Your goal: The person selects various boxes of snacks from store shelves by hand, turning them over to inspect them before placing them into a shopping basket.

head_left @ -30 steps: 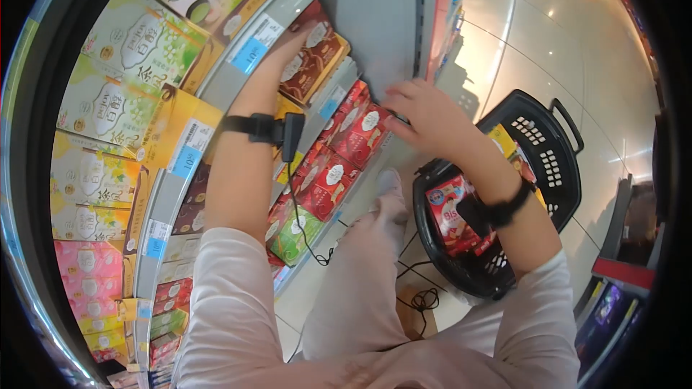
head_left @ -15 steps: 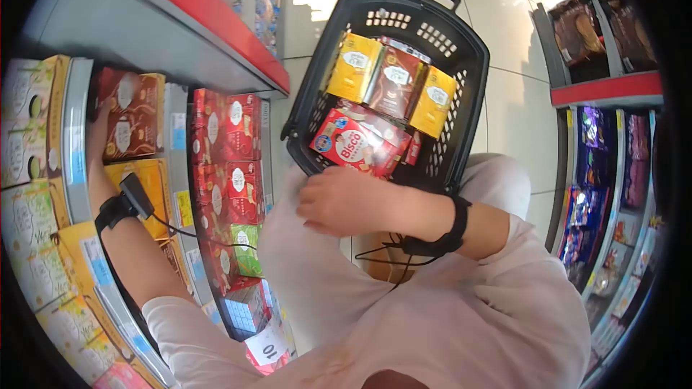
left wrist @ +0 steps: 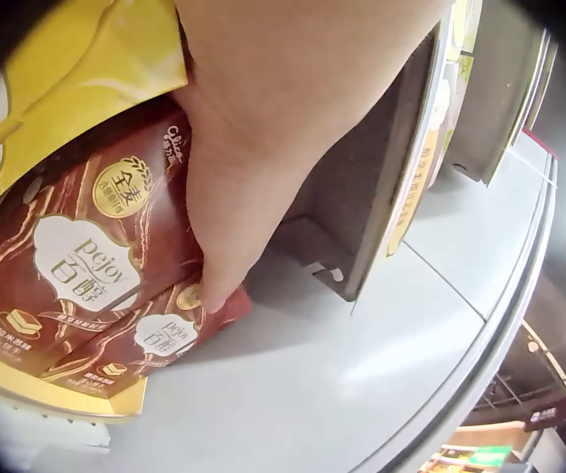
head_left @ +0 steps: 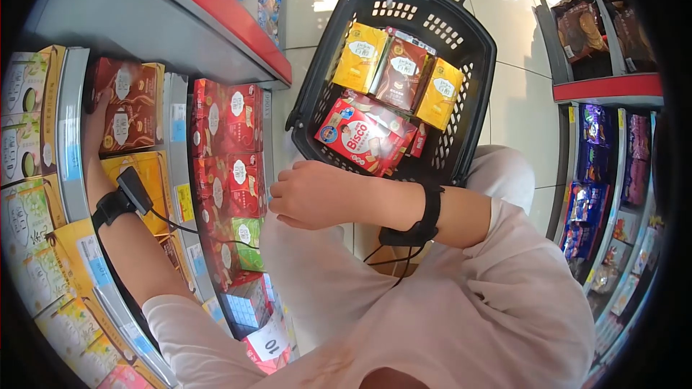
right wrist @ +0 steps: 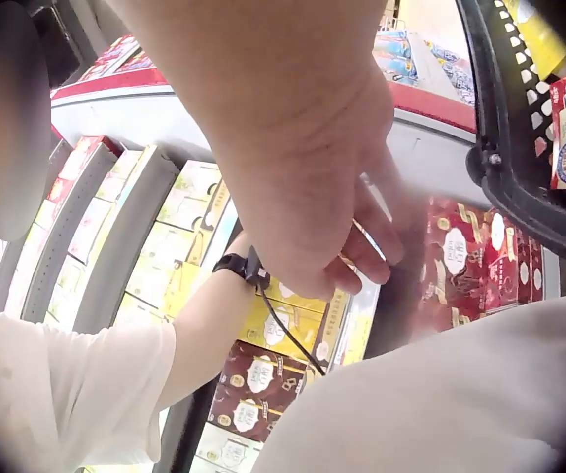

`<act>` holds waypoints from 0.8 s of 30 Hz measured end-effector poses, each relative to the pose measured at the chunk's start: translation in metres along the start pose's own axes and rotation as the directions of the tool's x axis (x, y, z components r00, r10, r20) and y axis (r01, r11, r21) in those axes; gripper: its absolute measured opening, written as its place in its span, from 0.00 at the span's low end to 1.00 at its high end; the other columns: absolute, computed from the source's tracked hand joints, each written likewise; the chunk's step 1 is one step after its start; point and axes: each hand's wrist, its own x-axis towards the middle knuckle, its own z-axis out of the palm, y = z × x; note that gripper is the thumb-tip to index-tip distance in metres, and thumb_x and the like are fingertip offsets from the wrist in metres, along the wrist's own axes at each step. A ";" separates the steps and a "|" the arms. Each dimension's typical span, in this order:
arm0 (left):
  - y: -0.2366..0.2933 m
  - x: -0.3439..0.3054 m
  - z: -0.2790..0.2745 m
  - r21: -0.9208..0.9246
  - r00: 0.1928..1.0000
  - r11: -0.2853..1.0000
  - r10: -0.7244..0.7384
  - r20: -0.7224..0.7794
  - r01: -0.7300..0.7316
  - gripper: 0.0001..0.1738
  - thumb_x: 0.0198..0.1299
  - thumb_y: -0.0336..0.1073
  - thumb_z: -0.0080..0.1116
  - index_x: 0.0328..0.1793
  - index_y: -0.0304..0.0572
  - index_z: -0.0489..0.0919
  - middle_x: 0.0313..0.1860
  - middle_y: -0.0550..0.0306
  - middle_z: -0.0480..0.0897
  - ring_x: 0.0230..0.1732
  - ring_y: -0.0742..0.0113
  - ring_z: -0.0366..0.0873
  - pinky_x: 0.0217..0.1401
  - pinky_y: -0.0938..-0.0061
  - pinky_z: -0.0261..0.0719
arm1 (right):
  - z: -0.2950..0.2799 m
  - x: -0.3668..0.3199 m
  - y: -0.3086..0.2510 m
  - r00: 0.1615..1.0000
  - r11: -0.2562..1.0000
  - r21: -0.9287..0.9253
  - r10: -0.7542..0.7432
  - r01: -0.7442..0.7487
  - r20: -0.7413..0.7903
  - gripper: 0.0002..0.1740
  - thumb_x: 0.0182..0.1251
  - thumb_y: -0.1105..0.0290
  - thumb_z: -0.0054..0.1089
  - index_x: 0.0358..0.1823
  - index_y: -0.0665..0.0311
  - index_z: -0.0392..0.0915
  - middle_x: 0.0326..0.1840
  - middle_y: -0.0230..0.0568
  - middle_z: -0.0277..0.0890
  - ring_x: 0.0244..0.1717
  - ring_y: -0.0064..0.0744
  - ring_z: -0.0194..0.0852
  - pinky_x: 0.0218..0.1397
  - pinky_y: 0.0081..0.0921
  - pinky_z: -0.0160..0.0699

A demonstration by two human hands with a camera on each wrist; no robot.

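My left hand (head_left: 95,130) reaches in at the side of brown Pejoy biscuit boxes (head_left: 133,130) in a shelf tray. In the left wrist view, its thumb (left wrist: 219,261) lies along the edge of a brown Pejoy box (left wrist: 86,261); the other fingers are hidden, and I cannot tell whether they curl round it. Loosely bent and holding nothing, my right hand (head_left: 306,194) hovers over the knee, just below the black basket (head_left: 492,65). A red Bisco box (head_left: 353,133), yellow boxes (head_left: 441,94) and a brown box (head_left: 401,72) lie in the basket.
Yellow boxes (head_left: 137,173) sit below the brown ones on the shelf, with red boxes (head_left: 241,126) on a lower tier. Price-tag rails (head_left: 72,140) edge the tiers. Another shelf (head_left: 605,90) with packets stands at right. A cable (head_left: 173,225) hangs from the left wrist camera.
The head view has swung right, bringing the basket to the middle. My right hand has moved from beside the lower shelf to over the knee. My left hand stays at the brown boxes.
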 end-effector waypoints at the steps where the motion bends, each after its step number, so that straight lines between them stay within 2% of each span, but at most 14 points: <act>1: 0.007 -0.003 -0.004 0.021 1.000 1.000 -0.022 0.017 0.022 0.42 0.57 0.61 0.62 0.68 0.36 0.71 0.66 0.42 0.73 0.67 0.47 0.70 0.69 0.63 0.64 | -0.002 0.003 -0.002 1.000 1.000 -0.016 0.007 -0.007 0.024 0.10 0.62 0.61 0.59 0.29 0.59 0.77 0.31 0.33 0.74 0.38 0.35 0.76 0.41 0.32 0.74; 2: 0.008 -0.005 -0.005 0.029 1.000 0.999 -0.025 0.018 0.025 0.42 0.57 0.61 0.62 0.68 0.36 0.71 0.66 0.42 0.73 0.67 0.47 0.70 0.69 0.63 0.64 | -0.003 0.003 -0.003 1.000 1.000 -0.010 0.002 -0.002 0.023 0.10 0.62 0.61 0.59 0.29 0.59 0.77 0.31 0.33 0.74 0.38 0.35 0.76 0.41 0.32 0.74; 4: 0.016 -0.008 -0.007 -0.202 0.995 0.976 -0.072 0.070 0.085 0.44 0.57 0.63 0.61 0.69 0.35 0.70 0.68 0.41 0.72 0.68 0.47 0.68 0.71 0.63 0.62 | -0.007 -0.005 -0.005 1.000 1.000 0.008 0.000 0.000 -0.029 0.09 0.62 0.61 0.59 0.32 0.59 0.79 0.31 0.33 0.75 0.39 0.35 0.76 0.42 0.32 0.74; 5: 0.023 -0.013 -0.009 -0.174 0.998 0.983 -0.062 0.002 0.062 0.39 0.58 0.58 0.62 0.66 0.35 0.73 0.64 0.41 0.76 0.65 0.46 0.72 0.68 0.63 0.65 | -0.009 -0.010 -0.005 1.000 1.000 0.011 -0.006 0.006 -0.028 0.09 0.62 0.61 0.59 0.32 0.59 0.79 0.31 0.33 0.75 0.39 0.35 0.76 0.42 0.32 0.74; 8: 0.013 -0.013 0.000 -0.096 0.996 0.992 -0.081 -0.044 0.076 0.41 0.58 0.61 0.61 0.67 0.35 0.73 0.65 0.41 0.75 0.66 0.46 0.71 0.69 0.64 0.64 | -0.018 -0.031 0.000 0.999 0.999 -0.001 0.032 -0.032 0.019 0.09 0.61 0.61 0.60 0.35 0.58 0.80 0.34 0.35 0.76 0.40 0.36 0.77 0.44 0.33 0.75; 10: 0.009 -0.013 0.001 -0.109 0.995 0.991 -0.083 -0.051 0.077 0.43 0.57 0.62 0.61 0.68 0.35 0.72 0.65 0.41 0.75 0.66 0.45 0.71 0.69 0.64 0.64 | -0.030 -0.043 0.013 0.956 0.957 0.048 0.282 -0.287 0.085 0.12 0.60 0.62 0.61 0.40 0.61 0.81 0.37 0.37 0.78 0.44 0.43 0.78 0.46 0.39 0.77; 12: 0.016 -0.015 -0.003 -0.115 0.996 0.990 -0.087 0.007 0.087 0.43 0.57 0.62 0.61 0.68 0.35 0.71 0.66 0.41 0.74 0.66 0.45 0.71 0.69 0.64 0.64 | -0.047 -0.055 0.041 0.757 0.759 0.003 0.651 -0.652 -0.051 0.16 0.58 0.61 0.63 0.43 0.64 0.80 0.41 0.42 0.78 0.47 0.49 0.77 0.49 0.44 0.78; 13: 0.013 -0.015 -0.001 -0.123 0.996 0.989 -0.084 0.007 0.084 0.43 0.57 0.62 0.61 0.68 0.35 0.71 0.66 0.41 0.74 0.66 0.45 0.71 0.69 0.64 0.64 | -0.048 -0.064 0.071 0.651 0.662 0.001 0.738 -0.750 -0.179 0.17 0.58 0.60 0.63 0.44 0.64 0.80 0.45 0.48 0.77 0.50 0.52 0.76 0.52 0.44 0.77; 14: 0.008 -0.014 0.003 -0.124 0.996 0.988 -0.084 0.036 0.088 0.45 0.57 0.64 0.59 0.69 0.34 0.69 0.67 0.40 0.73 0.68 0.45 0.69 0.71 0.64 0.63 | -0.041 -0.076 0.106 0.522 0.553 0.015 0.796 -0.833 -0.306 0.19 0.58 0.59 0.63 0.45 0.64 0.80 0.49 0.54 0.77 0.52 0.54 0.75 0.55 0.45 0.76; 16: 0.000 -0.010 0.011 -0.142 0.996 0.986 -0.076 0.055 0.083 0.47 0.57 0.66 0.57 0.71 0.34 0.67 0.68 0.40 0.72 0.69 0.44 0.67 0.72 0.64 0.61 | -0.024 -0.103 0.162 0.305 0.399 0.058 0.780 -0.915 -0.546 0.29 0.56 0.57 0.66 0.57 0.63 0.73 0.65 0.64 0.63 0.62 0.63 0.66 0.58 0.49 0.75; 17: -0.003 -0.009 0.015 -0.092 0.996 0.992 -0.088 0.032 0.091 0.47 0.58 0.66 0.58 0.71 0.34 0.66 0.68 0.39 0.71 0.69 0.44 0.67 0.72 0.64 0.61 | -0.019 -0.106 0.169 0.299 0.391 0.052 0.775 -0.919 -0.557 0.29 0.56 0.57 0.66 0.57 0.63 0.73 0.65 0.64 0.63 0.62 0.63 0.66 0.58 0.49 0.75; 19: -0.017 -0.004 0.023 -0.086 0.998 0.995 -0.054 0.025 0.056 0.48 0.58 0.64 0.59 0.73 0.32 0.64 0.69 0.39 0.70 0.70 0.44 0.66 0.73 0.64 0.61 | -0.010 -0.102 0.177 0.120 0.201 0.088 0.824 -0.976 -0.554 0.41 0.53 0.54 0.70 0.66 0.62 0.64 0.76 0.63 0.45 0.70 0.71 0.52 0.61 0.54 0.72; 20: -0.026 -0.001 0.031 -0.100 0.998 0.994 -0.050 -0.029 0.047 0.44 0.59 0.57 0.62 0.72 0.31 0.65 0.67 0.40 0.72 0.69 0.46 0.69 0.72 0.65 0.62 | -0.006 -0.101 0.181 0.077 0.159 0.133 0.876 -0.978 -0.477 0.47 0.50 0.52 0.72 0.69 0.61 0.60 0.79 0.61 0.39 0.73 0.71 0.46 0.63 0.56 0.71; 24: -0.023 0.000 0.030 -0.082 0.991 0.987 -0.135 0.007 0.135 0.44 0.60 0.55 0.61 0.73 0.32 0.63 0.69 0.40 0.70 0.70 0.45 0.67 0.72 0.64 0.61 | 0.002 -0.091 0.183 -0.005 0.081 0.168 0.889 -0.982 -0.459 0.48 0.49 0.54 0.71 0.70 0.60 0.59 0.78 0.63 0.41 0.73 0.70 0.48 0.64 0.54 0.70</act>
